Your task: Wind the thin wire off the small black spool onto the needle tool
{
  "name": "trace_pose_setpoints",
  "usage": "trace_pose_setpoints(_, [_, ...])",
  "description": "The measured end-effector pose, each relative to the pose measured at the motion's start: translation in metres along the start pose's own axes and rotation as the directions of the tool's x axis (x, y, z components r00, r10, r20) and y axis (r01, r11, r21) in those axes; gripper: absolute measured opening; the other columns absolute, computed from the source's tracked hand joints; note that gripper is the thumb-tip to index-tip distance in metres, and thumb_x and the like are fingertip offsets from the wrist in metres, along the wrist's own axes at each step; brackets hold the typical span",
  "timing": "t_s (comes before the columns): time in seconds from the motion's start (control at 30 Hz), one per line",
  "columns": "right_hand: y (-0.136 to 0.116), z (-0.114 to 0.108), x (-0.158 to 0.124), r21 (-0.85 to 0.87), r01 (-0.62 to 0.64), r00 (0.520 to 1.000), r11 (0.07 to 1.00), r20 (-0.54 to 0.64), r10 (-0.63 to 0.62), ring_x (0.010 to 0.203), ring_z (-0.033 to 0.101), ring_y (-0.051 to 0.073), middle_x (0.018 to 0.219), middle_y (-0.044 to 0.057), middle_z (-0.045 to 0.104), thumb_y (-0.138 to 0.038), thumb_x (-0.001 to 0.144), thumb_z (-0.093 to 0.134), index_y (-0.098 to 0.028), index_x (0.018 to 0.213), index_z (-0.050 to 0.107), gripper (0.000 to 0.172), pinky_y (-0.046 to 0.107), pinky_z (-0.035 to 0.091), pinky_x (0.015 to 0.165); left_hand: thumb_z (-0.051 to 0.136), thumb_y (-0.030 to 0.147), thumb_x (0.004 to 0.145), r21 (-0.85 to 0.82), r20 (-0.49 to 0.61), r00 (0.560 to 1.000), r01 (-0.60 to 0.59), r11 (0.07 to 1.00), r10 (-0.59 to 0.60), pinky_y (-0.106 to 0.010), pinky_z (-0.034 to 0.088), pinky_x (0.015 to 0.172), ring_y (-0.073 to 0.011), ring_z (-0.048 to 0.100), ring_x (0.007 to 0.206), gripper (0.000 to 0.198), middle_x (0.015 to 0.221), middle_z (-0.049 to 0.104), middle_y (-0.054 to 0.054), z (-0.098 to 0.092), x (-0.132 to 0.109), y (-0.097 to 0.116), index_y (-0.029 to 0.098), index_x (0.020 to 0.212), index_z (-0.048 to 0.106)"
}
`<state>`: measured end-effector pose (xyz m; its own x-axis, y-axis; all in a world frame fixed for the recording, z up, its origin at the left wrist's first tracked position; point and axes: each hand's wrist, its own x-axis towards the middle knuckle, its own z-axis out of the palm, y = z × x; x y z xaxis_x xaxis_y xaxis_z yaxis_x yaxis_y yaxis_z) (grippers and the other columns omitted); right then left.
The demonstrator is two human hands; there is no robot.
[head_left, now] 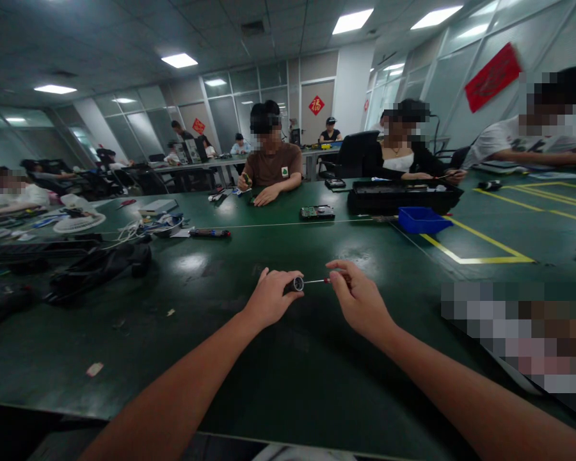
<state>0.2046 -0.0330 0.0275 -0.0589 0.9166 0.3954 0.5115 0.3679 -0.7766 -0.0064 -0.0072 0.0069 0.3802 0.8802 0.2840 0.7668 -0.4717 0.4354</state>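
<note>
Near the middle of the view my left hand (pixel 272 296) is closed around a small dark cylinder with a silver-rimmed round end (pixel 298 283), which faces me. To its right, my right hand (pixel 359 296) grips a thin screwdriver (pixel 317 281). The shaft points left at the cylinder, and a red part shows by my fingers; the rest of the handle is hidden in the hand. Whether the tip touches the cylinder, I cannot tell. Both hands are just above the green tabletop (pixel 269 378).
Ahead lie a circuit-board device (pixel 317 212), a blue bin (pixel 421 220) and a long black housing (pixel 406 196). Black parts (pixel 100 266), cables (pixel 158 224) and a dark tool (pixel 210 234) are at left. A co-worker (pixel 272 160) sits opposite; others sit at right.
</note>
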Motion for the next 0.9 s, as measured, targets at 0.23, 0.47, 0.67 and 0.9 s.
trace_pose_setpoints(0.23, [0.002,0.000,-0.002,0.048,-0.024,1.000,0.999,0.016,0.023,0.061,0.056,0.018,0.076,0.002,0.064,-0.043,0.098,0.038,-0.023,0.101,0.062,0.031,0.032,0.038,0.057,0.067,0.034,0.087,-0.016,-0.014,1.000,0.002,1.000,-0.002,-0.056,0.027,0.110,-0.0250,0.059,0.109,0.035,0.116,0.069,-0.003,0.000,-0.001,0.000,0.029,0.122,0.061])
trace_pose_setpoints(0.47, [0.014,0.010,0.010,0.487,-0.179,0.982,0.855,0.031,0.188,0.075,0.061,0.020,0.082,0.005,0.065,-0.047,0.084,0.062,-0.020,0.093,0.062,0.028,0.037,0.049,0.075,0.064,0.033,0.089,-0.021,-0.029,0.998,0.050,0.999,-0.051,-0.061,0.017,0.114,-0.0248,0.057,0.114,0.037,0.118,0.067,-0.003,-0.005,-0.001,0.001,0.030,0.126,0.059])
trace_pose_setpoints(0.67, [0.032,0.010,0.020,0.610,-0.350,0.919,0.711,0.076,0.386,0.063,0.056,0.018,0.070,0.004,0.058,-0.050,0.085,0.060,-0.021,0.081,0.061,0.029,0.038,0.053,0.069,0.060,0.033,0.091,0.084,0.079,0.997,0.016,0.996,-0.023,-0.069,0.006,0.113,-0.0267,0.055,0.116,0.036,0.117,0.066,-0.003,-0.007,0.001,-0.005,0.032,0.128,0.058])
trace_pose_setpoints(0.9, [0.029,0.013,0.014,0.500,-0.262,0.957,0.826,0.025,0.288,0.069,0.057,0.017,0.078,0.003,0.062,-0.050,0.087,0.056,-0.019,0.090,0.063,0.032,0.033,0.047,0.067,0.062,0.032,0.090,0.086,0.087,0.995,0.044,0.995,-0.052,-0.068,0.011,0.113,-0.0268,0.056,0.115,0.036,0.113,0.065,-0.003,-0.005,0.001,-0.008,0.032,0.126,0.058])
